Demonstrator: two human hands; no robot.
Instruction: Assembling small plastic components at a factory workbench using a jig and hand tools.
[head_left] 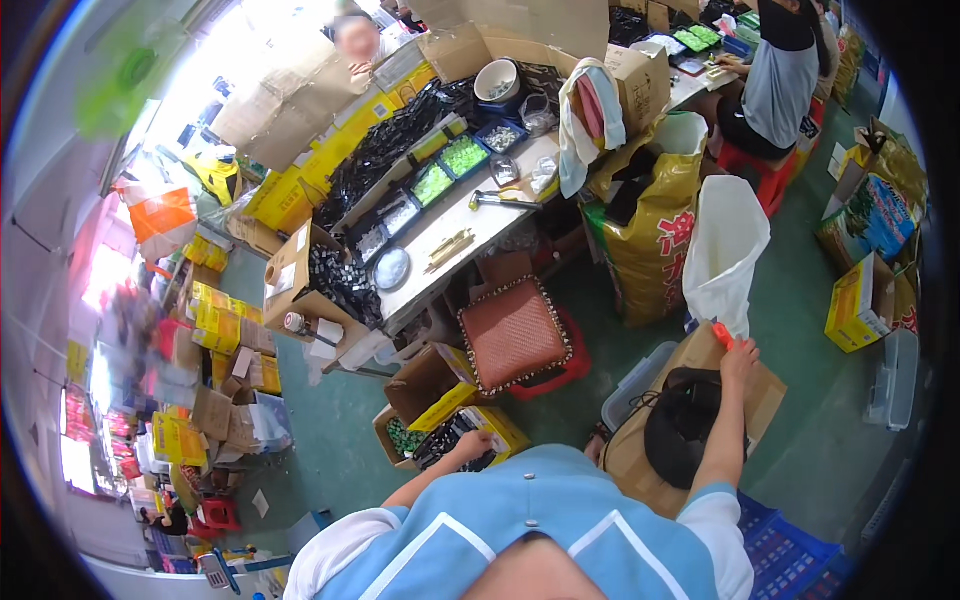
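My left hand [474, 446] reaches over a yellow cardboard box [508, 436] filled with small black parts [446, 436]. Its fingers are curled among those parts, and what they hold is too small to make out. My right hand [740, 362] is closed around a bright orange-red object [722, 334], whose kind does not show clearly. That hand is above a brown cardboard box [762, 396], beside a tall white sack [727, 245]. A black cap [684, 428] lies on the brown box, next to my right forearm.
A stool with a woven brown cushion [515, 336] stands ahead. Behind it a workbench [462, 226] bears trays of green pieces [434, 184] and a hammer [506, 203]. A gold sack [650, 236] and a clear plastic bin [893, 378] are to the right. A co-worker [782, 85] sits far right.
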